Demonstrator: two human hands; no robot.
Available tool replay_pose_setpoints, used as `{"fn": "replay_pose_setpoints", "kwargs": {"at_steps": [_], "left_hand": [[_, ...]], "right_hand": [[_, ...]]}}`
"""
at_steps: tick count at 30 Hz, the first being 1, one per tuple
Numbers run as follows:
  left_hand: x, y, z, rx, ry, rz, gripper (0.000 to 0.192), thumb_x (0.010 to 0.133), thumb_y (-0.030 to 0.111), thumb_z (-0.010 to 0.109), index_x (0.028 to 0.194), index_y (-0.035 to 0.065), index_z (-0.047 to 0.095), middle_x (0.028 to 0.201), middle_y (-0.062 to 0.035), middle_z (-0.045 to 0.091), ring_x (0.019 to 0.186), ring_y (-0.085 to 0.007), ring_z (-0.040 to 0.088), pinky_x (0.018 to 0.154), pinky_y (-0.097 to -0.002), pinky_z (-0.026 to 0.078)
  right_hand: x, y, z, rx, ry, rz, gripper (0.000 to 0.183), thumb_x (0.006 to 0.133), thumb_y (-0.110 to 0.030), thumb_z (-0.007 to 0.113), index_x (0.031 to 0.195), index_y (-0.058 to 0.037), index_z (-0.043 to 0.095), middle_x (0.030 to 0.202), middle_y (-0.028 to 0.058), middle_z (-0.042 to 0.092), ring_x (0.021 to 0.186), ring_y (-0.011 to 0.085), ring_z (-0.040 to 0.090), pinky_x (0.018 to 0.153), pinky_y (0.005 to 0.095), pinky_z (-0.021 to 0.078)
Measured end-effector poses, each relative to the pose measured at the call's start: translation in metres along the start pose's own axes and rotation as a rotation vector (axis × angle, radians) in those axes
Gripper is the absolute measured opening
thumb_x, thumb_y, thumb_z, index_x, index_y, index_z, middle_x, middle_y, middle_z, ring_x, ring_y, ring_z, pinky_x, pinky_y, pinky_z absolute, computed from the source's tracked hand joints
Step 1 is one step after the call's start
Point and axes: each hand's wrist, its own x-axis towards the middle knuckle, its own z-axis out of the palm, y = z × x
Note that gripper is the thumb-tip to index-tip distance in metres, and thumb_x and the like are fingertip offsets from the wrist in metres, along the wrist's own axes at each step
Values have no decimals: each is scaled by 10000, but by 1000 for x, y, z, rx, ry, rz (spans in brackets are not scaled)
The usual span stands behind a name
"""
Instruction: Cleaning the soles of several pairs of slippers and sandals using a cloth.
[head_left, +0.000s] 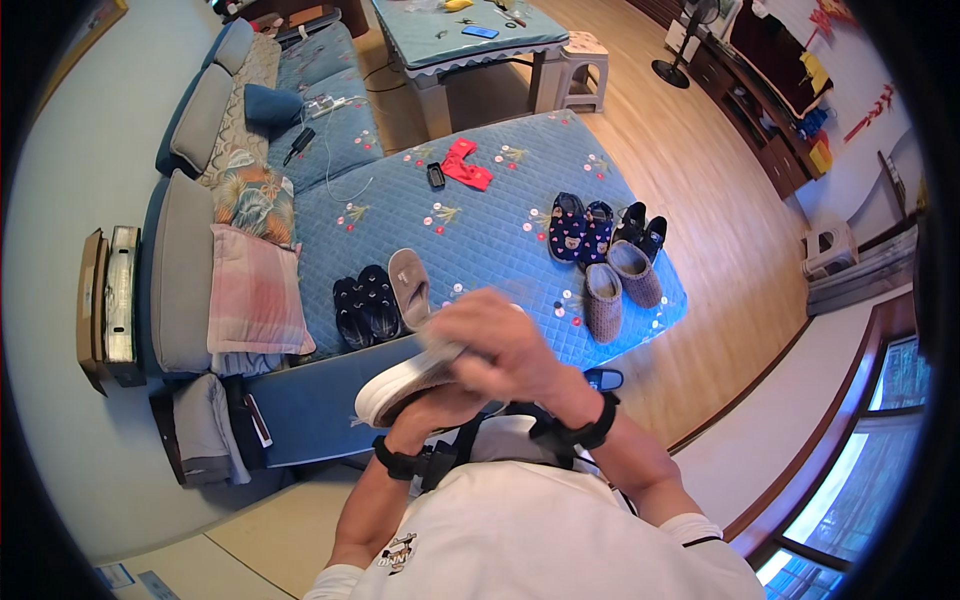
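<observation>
My left hand (442, 409) holds a light-coloured slipper (405, 379) from below, partly inside its opening. Over the slipper's sole, my right hand (499, 341) is blurred, its fingers closed on something pale that I cannot make out. A single beige slipper (409, 289) lies on the blue quilted sofa cover just beyond my hands, beside a pair of dark patterned slippers (367, 306). To the right are a pair of navy slippers with bears and hearts (568, 229), small black shoes (641, 225) and brown knitted slippers (634, 274).
A red cloth (469, 166) and a small black object (436, 175) lie farther back on the sofa cover. Cushions (259, 292) line the left side. A cloth-covered table (480, 49) and a plastic stool (585, 71) stand beyond. A dark blue slipper (606, 379) is by the sofa's front edge.
</observation>
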Motion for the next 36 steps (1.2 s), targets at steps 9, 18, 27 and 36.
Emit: {"fn": "replay_pose_setpoints", "kwargs": {"at_steps": [9,18,27,36], "left_hand": [[-10,14,4,-7,163,-138,468,875,181,701,1309,22,626,1180,-113,672,1163,-197,613,1030,-352,486],[4,27,3,-924,-64,72,818,960,614,562,1555,89,364,1495,-121,495,1371,-257,504,1152,-431,419],[4,39,10,-931,-80,162,1224,832,956,309,1617,19,241,1609,-159,383,1468,-321,399,1209,-497,331],[21,32,4,-1309,-89,248,1096,910,891,275,1581,25,326,1577,-149,424,1438,-317,440,1203,-486,350]], "right_hand": [[-41,34,-34,-226,58,158,484,740,-53,652,1221,-45,709,1166,142,718,1028,309,663,934,420,530],[-3,-16,5,-84,217,49,447,776,-88,706,1214,-4,685,1140,156,719,1025,329,677,928,438,534],[-38,23,-21,-291,185,153,371,743,-76,743,1114,-63,730,1124,132,707,1031,343,658,899,431,548],[-8,-23,15,-249,163,19,399,745,-106,747,1141,-64,726,1160,126,701,1053,324,663,890,424,540]]}}
